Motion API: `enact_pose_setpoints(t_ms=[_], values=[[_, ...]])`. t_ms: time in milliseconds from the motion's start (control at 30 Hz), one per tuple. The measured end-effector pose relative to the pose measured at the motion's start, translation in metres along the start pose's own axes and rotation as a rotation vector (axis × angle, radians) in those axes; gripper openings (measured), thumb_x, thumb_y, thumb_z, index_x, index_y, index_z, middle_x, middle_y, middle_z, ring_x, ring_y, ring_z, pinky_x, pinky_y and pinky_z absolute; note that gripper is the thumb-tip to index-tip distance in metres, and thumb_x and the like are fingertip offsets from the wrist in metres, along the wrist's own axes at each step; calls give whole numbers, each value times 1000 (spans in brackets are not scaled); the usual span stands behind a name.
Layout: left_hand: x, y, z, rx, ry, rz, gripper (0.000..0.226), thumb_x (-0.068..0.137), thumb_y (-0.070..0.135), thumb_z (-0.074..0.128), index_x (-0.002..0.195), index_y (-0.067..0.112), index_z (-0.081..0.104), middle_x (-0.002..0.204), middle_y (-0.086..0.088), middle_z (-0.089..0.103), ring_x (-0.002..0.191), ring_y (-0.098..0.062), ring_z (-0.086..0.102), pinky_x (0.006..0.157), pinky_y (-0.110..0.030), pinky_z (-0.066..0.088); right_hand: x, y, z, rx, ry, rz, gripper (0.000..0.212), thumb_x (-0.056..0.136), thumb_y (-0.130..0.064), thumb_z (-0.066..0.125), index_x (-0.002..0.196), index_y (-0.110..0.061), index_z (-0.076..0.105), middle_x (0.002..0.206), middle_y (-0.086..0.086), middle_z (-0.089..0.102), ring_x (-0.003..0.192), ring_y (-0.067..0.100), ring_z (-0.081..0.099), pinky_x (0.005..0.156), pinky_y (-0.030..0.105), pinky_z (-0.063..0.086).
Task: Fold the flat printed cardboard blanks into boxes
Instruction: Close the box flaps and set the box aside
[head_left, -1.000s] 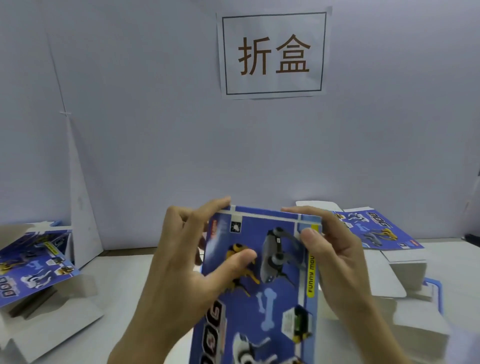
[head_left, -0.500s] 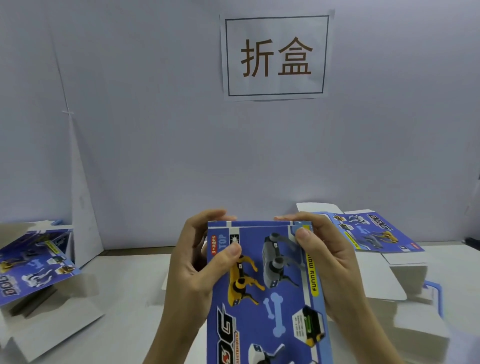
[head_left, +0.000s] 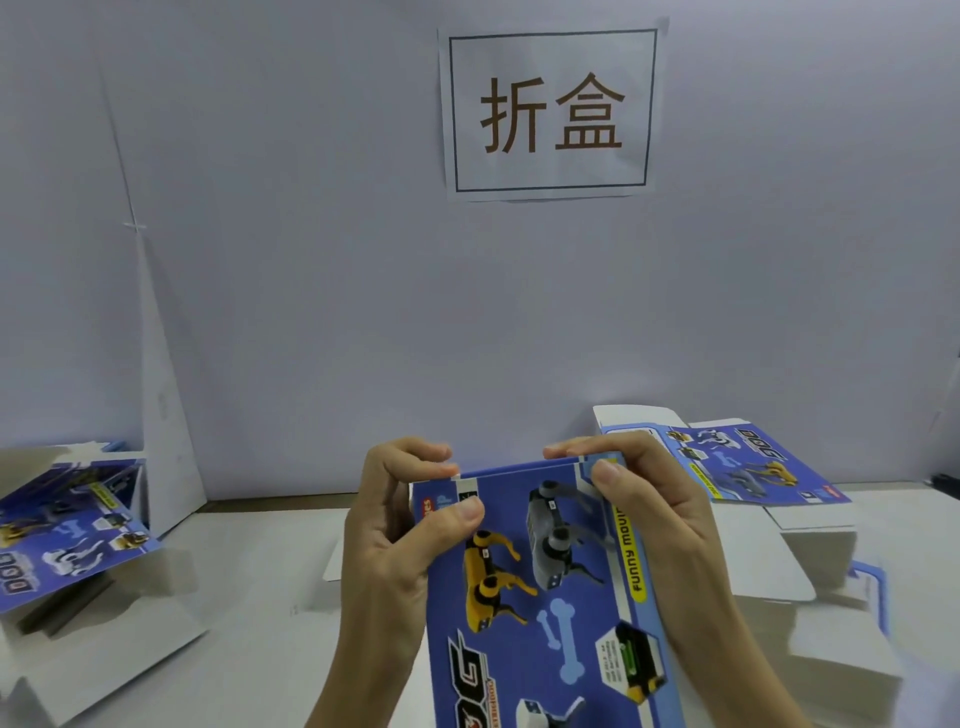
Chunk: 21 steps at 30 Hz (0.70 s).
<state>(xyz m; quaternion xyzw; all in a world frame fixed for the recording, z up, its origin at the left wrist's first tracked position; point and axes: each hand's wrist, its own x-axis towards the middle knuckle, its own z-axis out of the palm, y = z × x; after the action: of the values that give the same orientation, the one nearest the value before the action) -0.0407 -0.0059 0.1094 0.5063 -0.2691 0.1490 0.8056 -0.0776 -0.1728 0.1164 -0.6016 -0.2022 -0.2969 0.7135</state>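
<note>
I hold a blue printed cardboard box blank (head_left: 550, 597) with robot-dog pictures upright in front of me. My left hand (head_left: 400, 530) pinches its upper left corner, thumb on the printed face and fingers curled over the top edge. My right hand (head_left: 654, 525) grips the upper right corner the same way, thumb on the front and fingers over the top. The top flap is bent back along the upper edge. The blank's lower end runs out of the frame.
A stack of flat blanks (head_left: 748, 467) lies at the right on white cardboard sheets (head_left: 831, 613). More printed boxes (head_left: 67, 525) sit at the left. A white table (head_left: 249, 623) meets a grey wall bearing a paper sign (head_left: 550, 111).
The blank has swung from tilted to nearly upright and moved slightly right. Both hands have shifted up to its top edge, and the top flap is now folded back.
</note>
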Motion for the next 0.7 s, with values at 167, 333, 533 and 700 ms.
enact_pose_setpoints(t_ms=[167, 333, 533, 700], values=[[2, 10, -9, 79, -166, -46, 41, 63, 33, 79, 100, 33, 63, 100, -1, 72, 76, -29, 72, 54, -32, 57, 0, 1, 5, 62, 46, 50, 13, 90, -26, 60, 91, -18, 70, 87, 4, 73, 77, 19, 72, 58, 24, 56], [-1, 11, -3, -29, -69, -49, 33, 71, 13, 64, 96, 33, 62, 95, -2, 71, 69, -25, 71, 50, -28, 56, -2, 7, 10, 94, 4, -8, 21, 92, -17, 50, 103, -26, 65, 111, 1, 70, 93, 18, 71, 67, 22, 56], [-3, 16, 4, -42, -22, -37, 30, 70, 10, 57, 98, 19, 56, 85, 4, 73, 63, -19, 71, 47, -24, 54, -3, 2, 7, 107, -28, -11, 26, 85, -8, 45, 107, -11, 59, 119, 5, 68, 97, 18, 70, 69, 23, 56], [-4, 14, 4, -27, -42, -41, 30, 70, 7, 55, 99, 12, 52, 82, 7, 73, 63, -16, 71, 47, -24, 54, -3, 4, 6, 64, -6, 4, 24, 80, -9, 46, 100, -4, 57, 111, 2, 71, 93, 12, 70, 65, 19, 55]])
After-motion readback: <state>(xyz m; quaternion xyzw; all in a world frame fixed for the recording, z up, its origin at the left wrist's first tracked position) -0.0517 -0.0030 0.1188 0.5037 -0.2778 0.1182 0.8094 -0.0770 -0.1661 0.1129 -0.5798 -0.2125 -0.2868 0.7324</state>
